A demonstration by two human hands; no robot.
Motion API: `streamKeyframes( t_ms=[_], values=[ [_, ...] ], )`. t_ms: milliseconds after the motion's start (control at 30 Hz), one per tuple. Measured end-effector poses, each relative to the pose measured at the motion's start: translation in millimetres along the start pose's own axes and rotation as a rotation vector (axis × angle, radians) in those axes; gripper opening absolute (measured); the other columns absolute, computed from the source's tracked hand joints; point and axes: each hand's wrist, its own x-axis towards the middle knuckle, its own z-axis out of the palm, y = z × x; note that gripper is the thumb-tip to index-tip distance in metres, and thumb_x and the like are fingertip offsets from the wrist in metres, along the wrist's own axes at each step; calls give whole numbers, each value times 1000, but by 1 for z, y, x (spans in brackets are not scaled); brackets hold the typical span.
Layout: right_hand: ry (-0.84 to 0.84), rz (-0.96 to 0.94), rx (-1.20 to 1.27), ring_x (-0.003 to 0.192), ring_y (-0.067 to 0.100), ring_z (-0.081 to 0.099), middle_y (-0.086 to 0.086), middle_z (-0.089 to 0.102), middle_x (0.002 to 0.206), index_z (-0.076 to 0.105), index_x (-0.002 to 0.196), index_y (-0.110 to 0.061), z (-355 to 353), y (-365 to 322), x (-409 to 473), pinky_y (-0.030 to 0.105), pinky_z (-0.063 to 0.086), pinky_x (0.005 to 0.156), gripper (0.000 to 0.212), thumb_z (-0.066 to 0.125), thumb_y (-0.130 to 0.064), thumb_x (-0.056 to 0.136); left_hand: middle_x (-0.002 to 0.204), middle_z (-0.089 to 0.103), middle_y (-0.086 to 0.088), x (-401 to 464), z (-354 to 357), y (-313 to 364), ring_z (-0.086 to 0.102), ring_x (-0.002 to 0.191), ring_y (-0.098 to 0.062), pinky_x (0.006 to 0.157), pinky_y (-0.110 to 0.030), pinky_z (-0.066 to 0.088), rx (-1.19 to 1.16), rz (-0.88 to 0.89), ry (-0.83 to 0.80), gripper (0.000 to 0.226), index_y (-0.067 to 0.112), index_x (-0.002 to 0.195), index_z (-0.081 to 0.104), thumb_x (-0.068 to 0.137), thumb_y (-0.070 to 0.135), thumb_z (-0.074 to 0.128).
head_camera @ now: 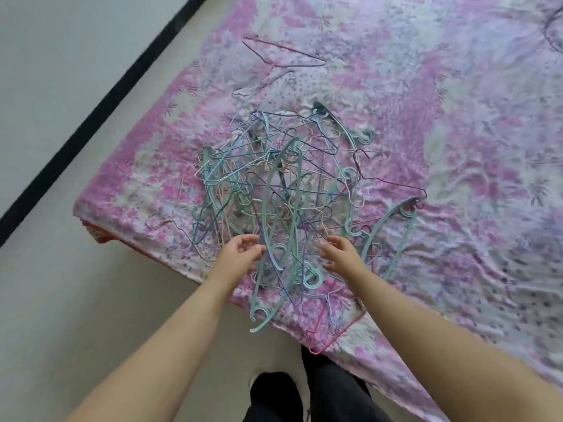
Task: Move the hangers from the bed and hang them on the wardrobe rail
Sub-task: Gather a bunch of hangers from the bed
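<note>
Dozens of hangers, by my estimate, are lying in one tangled pile of hangers (280, 190) on the bed (457, 132), near its front edge. I am taking the pile as my landmark. Teal plastic hangers are sitting on top of it and thin wire ones are threading through underneath. One teal plastic hanger (268, 287) is overhanging the bed edge on the near side of the pile. A lone wire hanger (283, 53) is lying on the sheet beyond the pile, apart from it.

I am holding both hands over the near edge of the pile. My left hand (240, 254) is hovering with fingers loosely curled and gripping nothing. My right hand (341, 254) is spreading its fingers, also empty; whether the fingertips are touching a hanger I cannot tell.

Handling judgement: each hanger is looking light and stiff, the plastic ones smooth, the wire ones springy. The hooks are interlocking, so lifting one is likely dragging several along and spilling others to the floor. I am judging the best hold to be at the hook necks of the topmost teal hangers, gathering a few hooks together, then shaking loose what clings.

No wardrobe rail is showing in this view, so nothing is hung yet as far as I can judge.
</note>
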Motion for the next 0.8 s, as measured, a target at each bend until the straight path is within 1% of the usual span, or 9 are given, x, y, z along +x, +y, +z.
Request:
streamKeyframes(
  t_ms=[100,200,267,333,467,567,667,733,800],
  values=[
    [103,101,27,113,24,51,7,44,133,38,134,-16,-39,3,31,41,48,89,59,69,-30,86,114,63,-8,36,33,-3,63,98,-19,79,-34,52,23,-81,10,20,19,112,56,93,19,60],
    [197,235,60,121,27,46,10,38,143,26,145,-17,-70,15,66,48,42,102,79,72,-35,83,127,57,-7,74,59,-20,58,106,-19,76,-28,50,15,-178,6,37,16,126,49,91,20,62],
    [254,310,60,129,30,42,10,34,149,18,149,-15,-84,24,87,51,37,107,93,73,-41,80,141,47,-3,100,71,-33,52,120,-21,91,-36,48,6,-254,-18,64,14,144,31,90,24,64],
    [308,376,-3,135,33,35,11,27,154,10,152,-11,-93,35,105,51,33,110,103,73,-46,78,152,35,-1,122,79,-47,41,133,-24,109,-48,35,-19,-333,-17,84,18,152,13,88,28,67],
    [300,473,-151,140,38,27,15,15,157,1,152,-8,-101,56,127,51,30,110,109,68,-54,79,158,22,0,147,89,-70,30,141,-24,115,-49,26,-74,-438,26,91,23,153,6,87,31,68],
    [264,418,-156,140,36,26,11,16,158,0,152,-12,-102,67,144,50,28,111,107,68,-53,80,159,17,2,160,96,-85,25,143,-23,115,-47,24,-69,-491,16,95,23,153,2,86,34,69],
    [244,406,-158,140,36,27,10,17,157,4,151,-14,-95,72,156,50,28,110,107,69,-55,77,161,13,3,174,104,-91,20,145,-21,114,-44,21,-21,-480,-14,100,24,153,-2,85,35,70],
    [284,422,-167,137,36,31,11,21,155,8,150,-12,-92,76,164,52,30,111,108,70,-58,75,161,12,2,184,110,-94,19,146,-23,115,-43,21,82,-447,-24,104,24,153,-4,83,39,71],
    [326,445,-124,136,34,35,11,21,155,5,151,-12,-90,80,171,54,30,110,113,71,-59,73,159,19,-2,193,116,-98,21,145,-27,115,-45,25,336,-421,-61,105,26,153,-3,80,52,69]
  ],
)
